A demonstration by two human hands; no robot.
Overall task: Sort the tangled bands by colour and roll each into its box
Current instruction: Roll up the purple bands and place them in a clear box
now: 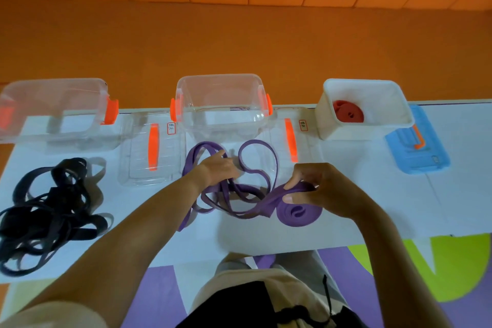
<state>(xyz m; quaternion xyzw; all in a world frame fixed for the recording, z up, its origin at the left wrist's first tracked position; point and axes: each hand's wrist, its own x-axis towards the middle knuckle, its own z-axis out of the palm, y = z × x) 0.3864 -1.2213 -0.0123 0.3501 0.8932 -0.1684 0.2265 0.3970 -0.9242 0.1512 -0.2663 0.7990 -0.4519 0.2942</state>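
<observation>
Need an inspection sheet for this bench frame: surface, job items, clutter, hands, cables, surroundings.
Surface: white tabletop, carrying bands, boxes and lids.
Job's things: purple band in loose loops mid-table, one end wound into a purple roll; black bands tangled at left; red roll inside white box; left clear box and middle clear box open.
Clutter: clear lids and blue lid lying beside the boxes.
Hands: left hand grips the loose loops; right hand pinches the band at the roll.
Cables: nothing seen.
Surroundings: orange wall behind; purple and green floor mat below.
</observation>
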